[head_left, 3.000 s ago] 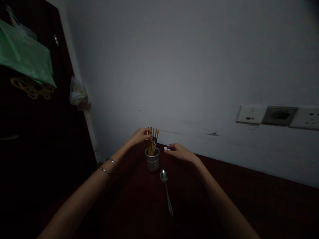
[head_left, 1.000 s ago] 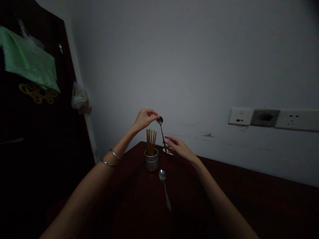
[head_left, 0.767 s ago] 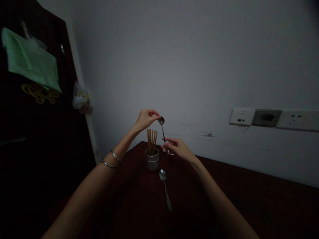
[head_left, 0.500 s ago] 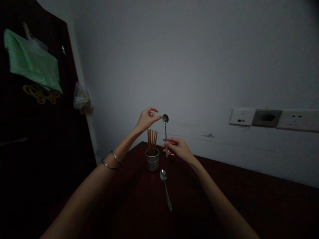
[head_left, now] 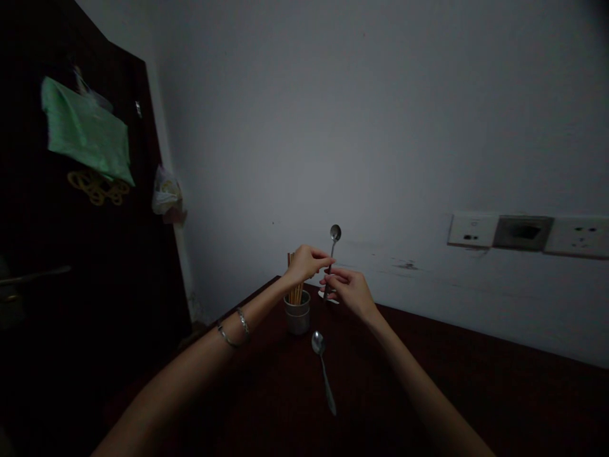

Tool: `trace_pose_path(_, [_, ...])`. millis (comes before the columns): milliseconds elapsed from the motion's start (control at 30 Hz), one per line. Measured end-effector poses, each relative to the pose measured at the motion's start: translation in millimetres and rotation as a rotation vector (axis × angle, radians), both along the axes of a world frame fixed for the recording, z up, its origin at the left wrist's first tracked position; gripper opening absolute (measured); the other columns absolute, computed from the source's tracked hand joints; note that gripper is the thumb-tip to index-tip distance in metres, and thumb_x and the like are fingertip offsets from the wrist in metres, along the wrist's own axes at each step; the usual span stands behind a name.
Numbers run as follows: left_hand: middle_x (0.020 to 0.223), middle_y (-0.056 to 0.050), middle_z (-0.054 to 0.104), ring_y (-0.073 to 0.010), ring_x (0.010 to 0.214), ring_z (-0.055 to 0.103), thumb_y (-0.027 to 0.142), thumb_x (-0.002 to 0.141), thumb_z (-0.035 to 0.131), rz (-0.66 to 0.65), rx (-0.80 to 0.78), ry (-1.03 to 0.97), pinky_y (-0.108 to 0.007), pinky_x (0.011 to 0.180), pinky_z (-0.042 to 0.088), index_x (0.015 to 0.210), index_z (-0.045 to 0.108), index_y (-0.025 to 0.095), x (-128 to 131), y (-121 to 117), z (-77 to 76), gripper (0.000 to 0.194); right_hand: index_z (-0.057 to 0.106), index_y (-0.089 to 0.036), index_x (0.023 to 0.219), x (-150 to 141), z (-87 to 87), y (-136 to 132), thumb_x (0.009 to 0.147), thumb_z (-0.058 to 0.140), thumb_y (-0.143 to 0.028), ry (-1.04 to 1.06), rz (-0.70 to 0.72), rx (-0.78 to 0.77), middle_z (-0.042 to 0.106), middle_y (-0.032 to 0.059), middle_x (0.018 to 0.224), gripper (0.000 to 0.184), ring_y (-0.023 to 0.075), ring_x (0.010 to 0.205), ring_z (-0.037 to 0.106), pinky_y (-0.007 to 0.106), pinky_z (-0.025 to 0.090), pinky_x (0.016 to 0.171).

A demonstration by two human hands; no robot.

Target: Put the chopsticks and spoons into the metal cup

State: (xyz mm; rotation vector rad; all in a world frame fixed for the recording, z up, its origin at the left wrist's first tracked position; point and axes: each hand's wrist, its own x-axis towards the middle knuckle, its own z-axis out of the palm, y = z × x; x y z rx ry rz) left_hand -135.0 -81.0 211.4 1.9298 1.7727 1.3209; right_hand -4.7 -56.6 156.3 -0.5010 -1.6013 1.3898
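An upright metal spoon [head_left: 335, 233], bowl at the top, is between my two hands above the table. My right hand [head_left: 352, 292] pinches the lower part of its handle. Higher on the handle, the thumb and fingers of my left hand [head_left: 307, 263] close on it just under the neck. Behind my left wrist stands a grey metal cup [head_left: 297, 316] with several wooden chopsticks [head_left: 295, 296], partly hidden by that hand. A second spoon [head_left: 326, 374] lies on the table in front of the cup, its bowl pointing away from me.
The dark reddish table [head_left: 404, 362] meets a grey wall [head_left: 295, 127]. Wall sockets [head_left: 473, 230] are at the right. On the left is a dark door [head_left: 38, 254] with a green cloth [head_left: 88, 130] hanging on it, and a plastic bag [head_left: 166, 192] hangs beside it.
My left hand has come down from the spoon's bowl to its handle, now close to my right hand. The view has shifted slightly, and the second spoon still lies on the table.
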Motion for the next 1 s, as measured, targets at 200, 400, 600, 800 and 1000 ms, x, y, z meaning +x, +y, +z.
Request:
trace_pose_path(200, [0.042, 0.004, 0.046, -0.0046, 0.035, 0.035, 0.037, 0.066, 0.064, 0.042, -0.054, -0.161, -0.017, 0.035, 0.025, 0.075, 0.069, 0.011, 4, 2, -2.8, 0.028, 0.060, -0.011, 0.093, -2, -2.7, 0, 0.072, 0.058, -0.024, -0.023, -0.041, 0.039, 0.065, 0.0049, 0.072, 0.025, 0.0145, 0.061, 0.064, 0.022, 0.053, 0.047])
trace_pose_path(400, [0.038, 0.006, 0.041, -0.0039, 0.032, 0.032, 0.032, 0.066, 0.064, -0.005, -0.029, -0.284, -0.018, 0.034, 0.023, 0.068, 0.066, 0.011, 0, 1, 0.4, 0.022, 0.060, -0.012, 0.101, -4, -5.6, -1, 0.073, 0.059, -0.039, 0.025, -0.036, 0.074, 0.067, 0.0056, 0.073, 0.039, 0.0135, 0.059, 0.063, 0.026, 0.054, 0.054])
trace_pose_path(600, [0.040, 0.005, 0.042, -0.0030, 0.034, 0.031, 0.031, 0.068, 0.062, 0.117, 0.132, -0.212, -0.018, 0.036, 0.023, 0.065, 0.065, 0.009, -58, 6, 25.0, 0.023, 0.057, -0.010, 0.104, 10, -16.9, 34, 0.077, 0.048, -0.051, 0.086, -0.256, 0.113, 0.067, 0.0097, 0.074, 0.050, 0.0152, 0.059, 0.063, 0.027, 0.052, 0.056])
trace_pose_path(800, [0.038, 0.005, 0.041, -0.0044, 0.034, 0.034, 0.029, 0.067, 0.061, 0.451, -0.038, 0.091, -0.018, 0.039, 0.024, 0.063, 0.066, 0.009, -160, 17, 6.0, 0.021, 0.055, -0.006, 0.108, 44, -97.3, 118, 0.078, 0.040, -0.043, -0.070, -0.579, 0.015, 0.068, 0.0116, 0.075, 0.049, 0.0170, 0.060, 0.064, 0.027, 0.050, 0.059])
trace_pose_path(1000, [0.041, 0.002, 0.045, -0.0076, 0.043, 0.042, 0.024, 0.068, 0.059, 0.573, -0.306, 0.262, -0.020, 0.046, 0.030, 0.058, 0.064, 0.010, -207, 31, -66.0, 0.018, 0.061, -0.010, 0.087, 65, -165.8, 149, 0.077, 0.037, -0.041, -0.350, -0.655, 0.021, 0.069, 0.0105, 0.071, 0.040, 0.0197, 0.061, 0.066, 0.029, 0.049, 0.065])
